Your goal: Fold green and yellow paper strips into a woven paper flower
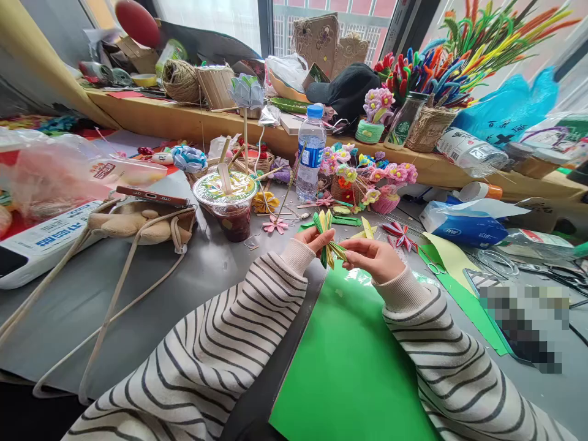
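A folded paper flower with yellow and green pleated petals is held between both hands, above the top end of a large green sheet. My left hand pinches it from the left, thumb across its middle. From the right, the fingertips of my right hand are closed on one of its lower petals. Just behind my right hand lie yellow folded strips. A red and white paper flower rests to the right, and a pink one to the left.
A lidded cup of dark drink and a water bottle stand behind my left hand. A pouch with a phone on it lies left. Scissors and a tissue pack are right. Craft flowers line the back.
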### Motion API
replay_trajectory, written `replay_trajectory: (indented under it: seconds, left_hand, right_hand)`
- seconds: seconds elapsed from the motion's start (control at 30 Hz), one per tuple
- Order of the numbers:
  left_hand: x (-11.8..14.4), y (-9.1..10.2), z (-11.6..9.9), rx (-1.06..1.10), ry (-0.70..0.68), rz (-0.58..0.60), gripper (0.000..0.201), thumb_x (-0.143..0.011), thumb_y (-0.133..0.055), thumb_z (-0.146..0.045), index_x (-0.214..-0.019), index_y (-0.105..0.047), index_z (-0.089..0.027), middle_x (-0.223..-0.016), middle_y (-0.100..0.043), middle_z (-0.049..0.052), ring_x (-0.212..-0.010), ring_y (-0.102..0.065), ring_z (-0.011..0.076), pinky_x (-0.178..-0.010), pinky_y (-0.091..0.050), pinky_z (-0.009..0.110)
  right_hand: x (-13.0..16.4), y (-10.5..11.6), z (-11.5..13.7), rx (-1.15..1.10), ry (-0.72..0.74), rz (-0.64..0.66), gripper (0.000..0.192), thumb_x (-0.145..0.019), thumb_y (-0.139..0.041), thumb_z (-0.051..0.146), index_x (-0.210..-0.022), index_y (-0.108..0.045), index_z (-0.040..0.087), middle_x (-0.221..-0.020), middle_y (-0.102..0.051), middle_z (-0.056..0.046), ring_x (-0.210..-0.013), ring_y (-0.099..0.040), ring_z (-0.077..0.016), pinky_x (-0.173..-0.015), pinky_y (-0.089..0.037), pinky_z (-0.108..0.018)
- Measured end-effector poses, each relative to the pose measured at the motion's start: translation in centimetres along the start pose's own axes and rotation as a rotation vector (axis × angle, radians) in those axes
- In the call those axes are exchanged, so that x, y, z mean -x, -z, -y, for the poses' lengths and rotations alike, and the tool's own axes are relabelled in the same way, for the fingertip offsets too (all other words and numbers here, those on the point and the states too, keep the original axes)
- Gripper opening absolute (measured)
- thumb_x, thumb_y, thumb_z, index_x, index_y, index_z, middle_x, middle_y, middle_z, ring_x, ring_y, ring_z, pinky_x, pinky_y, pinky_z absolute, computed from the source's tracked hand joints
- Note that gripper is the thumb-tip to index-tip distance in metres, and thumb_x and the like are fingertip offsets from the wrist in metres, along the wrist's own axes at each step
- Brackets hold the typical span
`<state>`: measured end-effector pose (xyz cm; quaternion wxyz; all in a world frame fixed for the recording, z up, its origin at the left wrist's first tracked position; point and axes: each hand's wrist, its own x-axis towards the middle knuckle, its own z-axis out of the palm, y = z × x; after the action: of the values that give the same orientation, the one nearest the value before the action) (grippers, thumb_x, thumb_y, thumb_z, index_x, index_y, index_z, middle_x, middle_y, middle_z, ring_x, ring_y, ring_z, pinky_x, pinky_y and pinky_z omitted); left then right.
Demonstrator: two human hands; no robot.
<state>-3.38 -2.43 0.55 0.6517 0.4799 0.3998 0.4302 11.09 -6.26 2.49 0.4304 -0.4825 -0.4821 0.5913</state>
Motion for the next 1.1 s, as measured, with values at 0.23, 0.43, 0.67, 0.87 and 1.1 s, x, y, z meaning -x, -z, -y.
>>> replay_trajectory:
  seconds: [0.23, 0.43, 0.67, 0.87, 1.1]
  left_hand:
    - [0.5, -0.5, -0.3, -0.096, 0.093, 0.017, 0.035, -0.060, -0.057, -0.047, -0.051, -0.045, -0.014, -0.039, -0.044, -0.003, -0.036, -0.040, 0.0051, -0.039, -0.030, 0.020]
    - [0.5, -0.5, -0.4, -0.092, 0.122, 0.083, 0.041, -0.057, -0.054, -0.053, -0.050, -0.048, -0.014, -0.036, -0.043, -0.003, -0.033, -0.037, 0.0051, -0.036, -0.027, 0.020]
    - [-0.1, 0.0, 0.8, -0.214, 0.119, -0.003, 0.046, -0.055, -0.053, -0.058, -0.050, -0.048, -0.013, -0.037, -0.042, -0.002, -0.031, -0.039, 0.0061, -0.035, -0.029, 0.020]
    - [0.5, -0.6, 0.5, -0.288, -0.001, -0.171, 0.042, -0.060, -0.051, -0.054, -0.048, -0.041, -0.015, -0.038, -0.037, -0.006, -0.031, -0.033, 0.0034, -0.033, -0.024, 0.018]
    - [0.5, -0.5, 0.4, -0.311, -0.030, -0.242, 0.041, -0.062, -0.050, -0.053, -0.048, -0.039, -0.016, -0.039, -0.036, -0.005, -0.035, -0.035, 0.0043, -0.036, -0.027, 0.019]
  right_hand:
    - [-0.3, 0.8, -0.4, -0.250, -0.315, 0.022, 0.023, -0.046, -0.072, 0.017, -0.068, -0.065, 0.016, -0.059, -0.064, 0.001, -0.051, -0.057, -0.0056, -0.053, -0.048, -0.014]
    - [-0.3, 0.7, -0.3, -0.352, -0.349, -0.015, 0.017, -0.052, -0.066, 0.007, -0.068, -0.064, 0.013, -0.059, -0.064, -0.002, -0.046, -0.055, -0.0045, -0.048, -0.047, -0.012]
    - [-0.3, 0.3, -0.1, -0.244, -0.320, -0.080, 0.012, -0.059, -0.060, 0.005, -0.068, -0.062, 0.013, -0.055, -0.062, 0.001, -0.045, -0.057, -0.0053, -0.049, -0.049, -0.013]
    - [-0.4, 0.0, -0.3, -0.155, -0.309, -0.022, 0.008, -0.059, -0.065, 0.017, -0.061, -0.059, 0.012, -0.049, -0.060, 0.001, -0.041, -0.054, -0.0051, -0.043, -0.047, -0.014]
    - [-0.6, -0.2, -0.4, -0.091, -0.184, 0.141, 0.035, -0.045, -0.070, 0.042, -0.056, -0.057, 0.012, -0.048, -0.059, 0.001, -0.037, -0.051, -0.0049, -0.038, -0.041, -0.015]
